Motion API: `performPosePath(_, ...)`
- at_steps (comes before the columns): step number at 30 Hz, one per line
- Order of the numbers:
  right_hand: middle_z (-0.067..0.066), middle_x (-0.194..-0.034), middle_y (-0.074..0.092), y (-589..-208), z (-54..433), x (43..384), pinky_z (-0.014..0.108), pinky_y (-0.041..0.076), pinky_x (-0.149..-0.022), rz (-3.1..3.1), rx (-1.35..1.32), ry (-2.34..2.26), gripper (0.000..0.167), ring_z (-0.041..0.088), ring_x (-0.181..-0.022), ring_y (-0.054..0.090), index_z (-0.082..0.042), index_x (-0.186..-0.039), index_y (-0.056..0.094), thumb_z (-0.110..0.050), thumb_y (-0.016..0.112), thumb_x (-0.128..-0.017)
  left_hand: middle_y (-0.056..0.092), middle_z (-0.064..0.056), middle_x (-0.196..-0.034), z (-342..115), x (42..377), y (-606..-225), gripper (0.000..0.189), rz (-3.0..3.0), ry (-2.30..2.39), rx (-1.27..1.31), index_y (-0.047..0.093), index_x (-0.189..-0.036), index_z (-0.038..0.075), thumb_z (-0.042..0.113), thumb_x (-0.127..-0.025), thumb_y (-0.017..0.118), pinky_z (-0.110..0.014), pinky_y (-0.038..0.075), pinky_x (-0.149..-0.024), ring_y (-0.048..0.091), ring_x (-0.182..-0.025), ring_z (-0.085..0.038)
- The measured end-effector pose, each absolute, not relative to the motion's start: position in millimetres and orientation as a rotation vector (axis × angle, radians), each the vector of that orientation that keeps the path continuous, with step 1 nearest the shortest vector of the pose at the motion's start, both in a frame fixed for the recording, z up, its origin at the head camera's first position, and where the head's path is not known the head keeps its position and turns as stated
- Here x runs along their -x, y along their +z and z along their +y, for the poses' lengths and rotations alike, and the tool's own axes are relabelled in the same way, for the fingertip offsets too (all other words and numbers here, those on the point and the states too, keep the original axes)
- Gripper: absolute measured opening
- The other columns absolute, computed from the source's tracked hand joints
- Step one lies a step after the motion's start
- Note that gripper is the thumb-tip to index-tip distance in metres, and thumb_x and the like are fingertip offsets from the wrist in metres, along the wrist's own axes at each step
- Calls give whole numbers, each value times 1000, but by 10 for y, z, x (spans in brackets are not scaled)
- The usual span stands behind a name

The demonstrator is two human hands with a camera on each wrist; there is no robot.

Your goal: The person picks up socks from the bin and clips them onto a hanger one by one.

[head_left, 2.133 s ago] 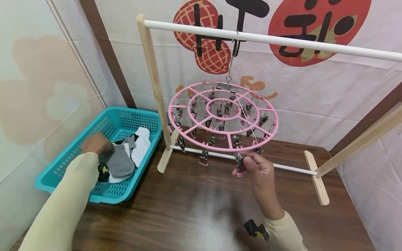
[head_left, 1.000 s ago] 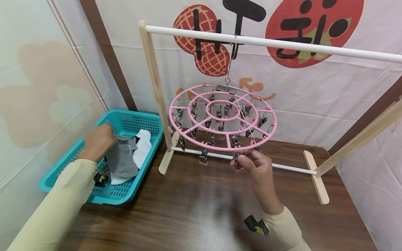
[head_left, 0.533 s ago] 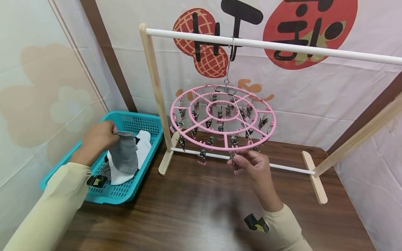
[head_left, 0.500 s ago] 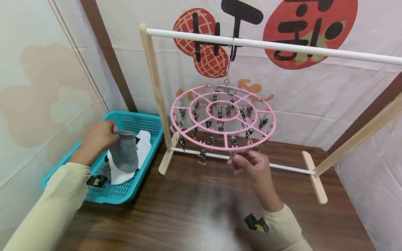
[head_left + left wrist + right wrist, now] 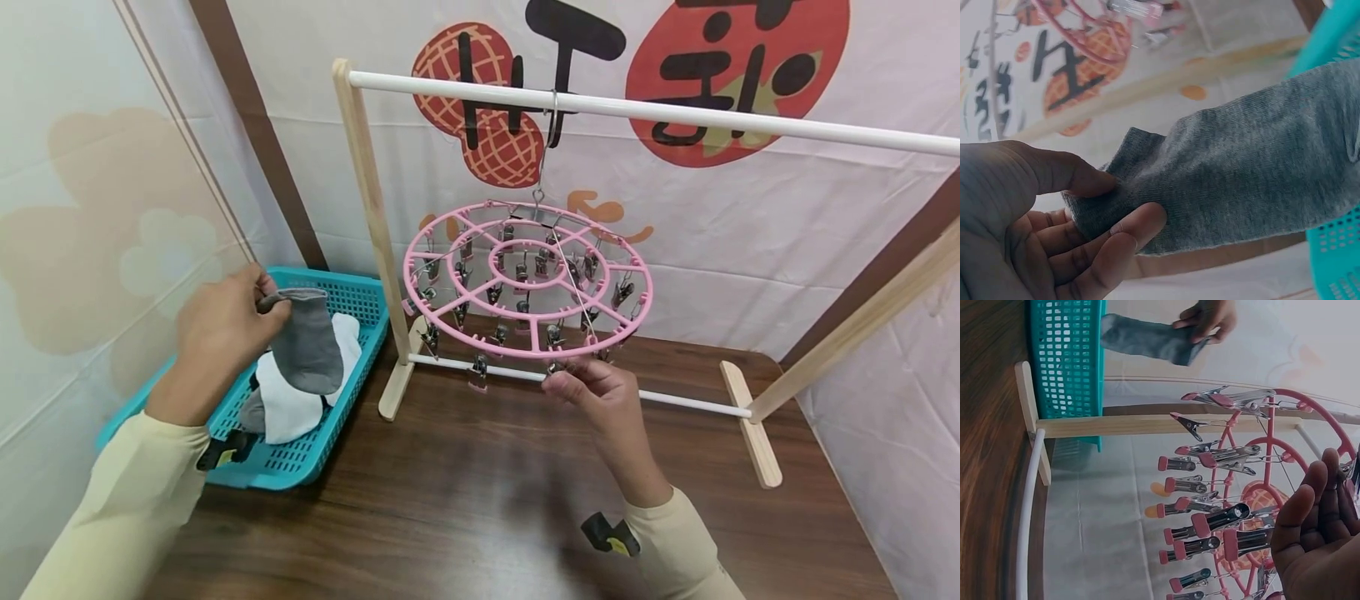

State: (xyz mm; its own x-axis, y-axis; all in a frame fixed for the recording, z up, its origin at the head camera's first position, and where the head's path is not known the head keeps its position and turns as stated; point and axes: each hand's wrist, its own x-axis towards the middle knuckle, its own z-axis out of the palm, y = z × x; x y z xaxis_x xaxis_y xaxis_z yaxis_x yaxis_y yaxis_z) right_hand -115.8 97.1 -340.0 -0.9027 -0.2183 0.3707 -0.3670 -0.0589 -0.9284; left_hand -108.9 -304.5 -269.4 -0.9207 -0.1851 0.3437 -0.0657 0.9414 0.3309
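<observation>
The left hand [image 5: 225, 333] pinches a sock [image 5: 307, 346] (grey, hanging) over the basket [image 5: 354, 296]; the right hand [image 5: 606, 404] pinches a clip [image 5: 553, 367].

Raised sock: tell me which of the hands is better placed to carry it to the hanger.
Left, I'd judge: the left hand pinches the raised sock by its cuff, while the right hand is occupied, gripping a clip under the near edge of the hanger.

Grey sock [image 5: 307, 346]: dangling, cuff pinched, toe down!
Pink hanger [image 5: 535, 335]: hooked nearer the rail's [image 5: 712, 117] left end, clips [image 5: 478, 372] below!
</observation>
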Motion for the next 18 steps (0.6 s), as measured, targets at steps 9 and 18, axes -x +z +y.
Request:
performPosePath(9, 5, -84, 68, -3406, 965, 1158, 29, 53, -68, -2114, -635, 2039, 14, 17, -78, 65, 5, -101, 67, -4, 66, -90, 56, -16, -60, -2856, 910, -2593, 23, -2550, -460, -125, 54, -97, -1, 16, -88, 66, -34, 28, -39, 45, -46, -27)
performPosePath(18, 5, -80, 67, -3397, 951, 1142, 28, 50, -62, -2104, -628, 2050, 15, 16, -74, 62, 4, -101, 68, -7, 60, -94, 67, -22, -73, -2683, 745, -2521, 21, -2459, -473, -13, 63, -102, -2, 11, -86, 69, -32, 32, -39, 52, -47, -27)
